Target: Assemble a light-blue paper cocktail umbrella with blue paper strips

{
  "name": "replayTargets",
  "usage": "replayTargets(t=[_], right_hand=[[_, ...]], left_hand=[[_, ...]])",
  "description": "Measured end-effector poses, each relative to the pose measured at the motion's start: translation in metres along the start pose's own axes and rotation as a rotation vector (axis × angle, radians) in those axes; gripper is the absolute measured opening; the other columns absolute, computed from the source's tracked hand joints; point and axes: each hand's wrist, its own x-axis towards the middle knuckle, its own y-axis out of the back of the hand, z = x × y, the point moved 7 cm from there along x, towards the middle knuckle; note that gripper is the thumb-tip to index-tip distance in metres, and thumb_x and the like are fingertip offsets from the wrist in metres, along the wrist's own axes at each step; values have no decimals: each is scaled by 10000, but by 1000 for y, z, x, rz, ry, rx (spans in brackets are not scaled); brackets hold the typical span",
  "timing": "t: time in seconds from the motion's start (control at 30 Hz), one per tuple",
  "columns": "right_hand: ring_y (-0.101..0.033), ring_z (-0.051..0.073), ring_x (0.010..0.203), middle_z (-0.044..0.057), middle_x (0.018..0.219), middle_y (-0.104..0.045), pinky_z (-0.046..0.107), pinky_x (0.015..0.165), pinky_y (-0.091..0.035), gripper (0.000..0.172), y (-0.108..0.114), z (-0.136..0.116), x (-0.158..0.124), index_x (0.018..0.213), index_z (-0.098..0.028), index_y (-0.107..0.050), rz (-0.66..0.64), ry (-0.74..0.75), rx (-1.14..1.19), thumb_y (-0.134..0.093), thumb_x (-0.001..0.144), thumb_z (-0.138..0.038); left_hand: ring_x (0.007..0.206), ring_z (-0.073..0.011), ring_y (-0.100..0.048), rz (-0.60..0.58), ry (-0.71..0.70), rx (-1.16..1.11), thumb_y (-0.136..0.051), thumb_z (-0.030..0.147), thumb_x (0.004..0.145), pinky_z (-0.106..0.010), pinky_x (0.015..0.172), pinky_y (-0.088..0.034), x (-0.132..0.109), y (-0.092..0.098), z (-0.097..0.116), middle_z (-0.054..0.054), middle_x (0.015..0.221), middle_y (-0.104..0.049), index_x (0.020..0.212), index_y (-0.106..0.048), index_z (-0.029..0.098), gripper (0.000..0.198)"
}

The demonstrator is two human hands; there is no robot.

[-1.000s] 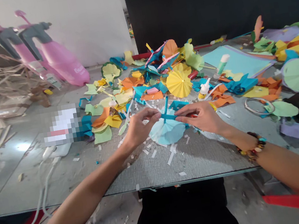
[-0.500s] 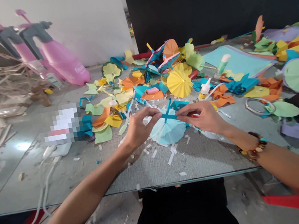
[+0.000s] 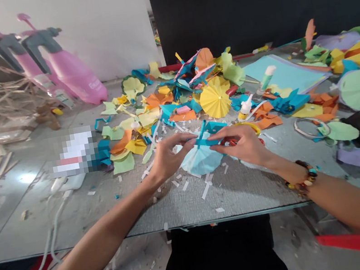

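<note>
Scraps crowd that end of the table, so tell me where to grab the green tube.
Grip the green tube around its barrel, just below the white cap, coming from above with the right hand. It seems to lie slanted across the pale blue paper, and its round barrel should let the fingers close around it.

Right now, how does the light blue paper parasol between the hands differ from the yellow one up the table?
The light blue parasol is pale and held by the left hand and right hand; the yellow parasol is bright and untouched. Teal strips cross the blue one, not the yellow one. Both are round and pleated.
</note>
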Motion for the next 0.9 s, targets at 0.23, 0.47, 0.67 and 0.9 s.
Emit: replayTargets(t=[0.23,0.47,0.67,0.9], right_hand=[[-649,128,636,19,788,-758,238,530,-510,200,0,6,1,950,-236,-822,-41,-88,48,-792,829,-391],[-683,158,732,38,893,-773,263,618,-554,265,-5,5,-2,1023,-242,-812,-74,-125,96,-818,802,-388],[-615,125,637,14,779,-724,249,552,-492,252,-3,8,-1,1040,-243,-808,-34,-124,76,-791,830,-381],[-595,116,640,5,746,-676,237,553,-473,230,-3,9,0,1034,-235,-799,-43,-117,84,-767,845,-361]], left_hand=[[883,-159,-754,-69,-235,51,-789,307,851,-298,845,-617,-4,-4,18,-37,976,-798,1028,-778,237,191],[768,-139,-758,7,-82,61,-747,316,884,-243,737,-607,-4,2,9,-26,885,-809,950,-800,211,135],[819,-174,-760,-63,-48,28,-815,376,810,-286,763,-622,-5,-2,8,-45,935,-809,1012,-800,219,256],[839,-180,-763,-133,92,-159,-767,371,852,-274,758,-636,-1,-8,-5,-63,932,-805,947,-805,207,193]])
